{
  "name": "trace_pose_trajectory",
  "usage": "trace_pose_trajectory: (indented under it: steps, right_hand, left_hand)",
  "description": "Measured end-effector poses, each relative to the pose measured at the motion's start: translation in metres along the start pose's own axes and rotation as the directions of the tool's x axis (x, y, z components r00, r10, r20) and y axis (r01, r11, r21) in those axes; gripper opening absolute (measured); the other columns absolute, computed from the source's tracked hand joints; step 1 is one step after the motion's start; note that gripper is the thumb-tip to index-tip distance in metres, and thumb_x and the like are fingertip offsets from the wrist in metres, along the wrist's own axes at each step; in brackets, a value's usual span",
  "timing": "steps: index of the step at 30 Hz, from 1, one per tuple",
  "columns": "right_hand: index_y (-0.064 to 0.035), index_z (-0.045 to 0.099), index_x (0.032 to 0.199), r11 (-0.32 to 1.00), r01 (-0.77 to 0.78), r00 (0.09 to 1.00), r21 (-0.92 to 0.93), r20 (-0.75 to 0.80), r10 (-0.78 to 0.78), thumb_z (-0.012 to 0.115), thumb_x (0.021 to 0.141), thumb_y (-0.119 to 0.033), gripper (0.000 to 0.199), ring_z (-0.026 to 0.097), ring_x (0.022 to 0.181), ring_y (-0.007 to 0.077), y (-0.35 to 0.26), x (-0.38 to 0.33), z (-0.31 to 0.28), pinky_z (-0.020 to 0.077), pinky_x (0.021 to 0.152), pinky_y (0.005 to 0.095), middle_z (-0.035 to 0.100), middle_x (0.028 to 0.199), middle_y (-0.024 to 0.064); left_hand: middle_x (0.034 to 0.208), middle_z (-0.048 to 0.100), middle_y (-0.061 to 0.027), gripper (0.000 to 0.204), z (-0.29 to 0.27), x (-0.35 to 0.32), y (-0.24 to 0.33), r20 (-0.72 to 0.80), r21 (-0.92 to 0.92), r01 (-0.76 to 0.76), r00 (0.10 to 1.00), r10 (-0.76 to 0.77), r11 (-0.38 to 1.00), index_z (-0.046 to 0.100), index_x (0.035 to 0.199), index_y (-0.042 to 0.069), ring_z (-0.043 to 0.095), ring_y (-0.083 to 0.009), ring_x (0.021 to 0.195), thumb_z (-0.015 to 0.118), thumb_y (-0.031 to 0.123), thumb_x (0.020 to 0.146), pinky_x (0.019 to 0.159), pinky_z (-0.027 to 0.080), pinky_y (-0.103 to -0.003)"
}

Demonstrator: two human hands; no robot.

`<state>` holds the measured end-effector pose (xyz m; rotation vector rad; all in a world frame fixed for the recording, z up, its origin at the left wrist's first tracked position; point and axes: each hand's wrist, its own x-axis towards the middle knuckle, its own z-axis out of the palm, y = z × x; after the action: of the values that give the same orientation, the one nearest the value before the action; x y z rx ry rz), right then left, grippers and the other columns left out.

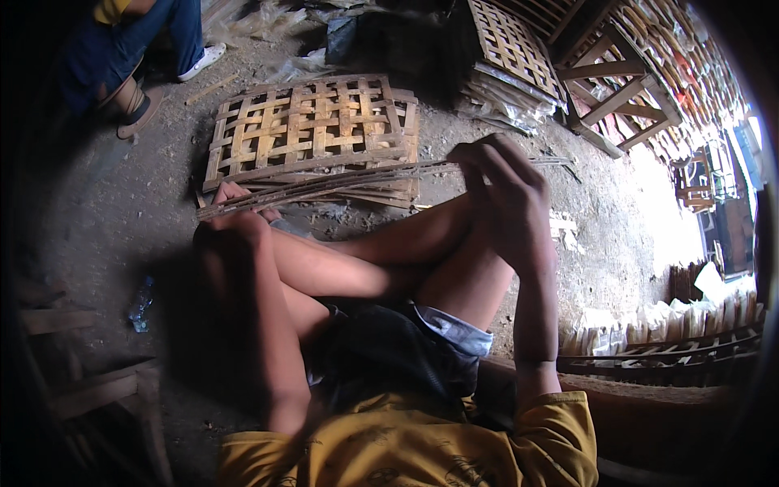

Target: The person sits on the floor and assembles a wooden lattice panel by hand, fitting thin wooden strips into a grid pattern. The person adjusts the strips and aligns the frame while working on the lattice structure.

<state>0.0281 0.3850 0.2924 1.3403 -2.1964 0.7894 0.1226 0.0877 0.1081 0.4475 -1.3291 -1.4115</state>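
Gripping bundle of thin bamboo strips (324, 185) at both ends: left hand (235, 213) closed around near end, right hand (499, 191) fingers curled, probably pinching. Finished woven lattice panels (312, 126) stacked behind; new weave not begun.

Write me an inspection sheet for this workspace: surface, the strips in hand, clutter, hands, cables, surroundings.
Surface: bare dirt floor, dusty, with scattered scraps.
Job's things: bundle of thin bamboo strips, held level between both hands over the knees; stack of woven bamboo lattice mats lying flat on the floor just beyond it.
Clutter: plastic bottle lying on the floor at the left; pale scraps at the right.
Hands: left hand shut on one end of the bundle; right hand shut on the other end.
Cables: nothing seen.
Surroundings: another person's legs at upper left; more lattice mats leaning behind; wooden frame; stacked pale material at the right.
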Motion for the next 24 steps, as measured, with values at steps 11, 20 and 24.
trace_pose_trajectory:
  steps: [11, 20, 24]
  right_hand:
    - [-0.0015, 0.060, 0.104, 0.977, 0.156, 0.981, 0.147, 0.091, -0.171, 0.066, 0.072, -0.003, 0.032, 0.058, 0.087, 0.0314, -0.005, 0.006, 0.028, 0.0494, 0.077, 0.0410, 0.056, 0.091, 0.0115]
    - [-0.0009, 0.060, 0.097, 0.968, 0.237, 0.966, 0.085, 0.090, -0.244, 0.066, 0.072, -0.005, 0.026, 0.057, 0.084, 0.0303, -0.002, 0.007, 0.043, 0.0490, 0.076, 0.0402, 0.054, 0.086, 0.0110]
    - [-0.0018, 0.063, 0.098, 0.969, 0.219, 0.968, 0.112, 0.101, -0.230, 0.067, 0.075, 0.000, 0.024, 0.060, 0.081, 0.0290, 0.001, 0.007, 0.044, 0.0505, 0.073, 0.0393, 0.057, 0.087, 0.0104]
  left_hand:
    - [0.057, 0.042, -0.0039, 0.028, -0.001, -0.002, 0.002, -0.005, 0.018, -0.002, 1.000, 0.002, 1.000, 0.036, 0.059, 0.008, 0.039, -0.0120, 0.053, 0.048, -0.008, 0.080, 0.048, 0.032, -0.027]
    - [0.057, 0.041, -0.0050, 0.028, -0.007, 0.000, -0.009, -0.001, -0.019, 0.053, 0.999, -0.053, 0.998, 0.037, 0.063, 0.006, 0.040, -0.0156, 0.049, 0.047, -0.010, 0.084, 0.039, 0.041, -0.034]
    - [0.058, 0.041, -0.0057, 0.028, -0.007, 0.000, -0.014, 0.048, -0.013, 0.025, 0.999, -0.024, 1.000, 0.036, 0.063, 0.006, 0.039, -0.0165, 0.047, 0.044, -0.008, 0.086, 0.037, 0.042, -0.036]
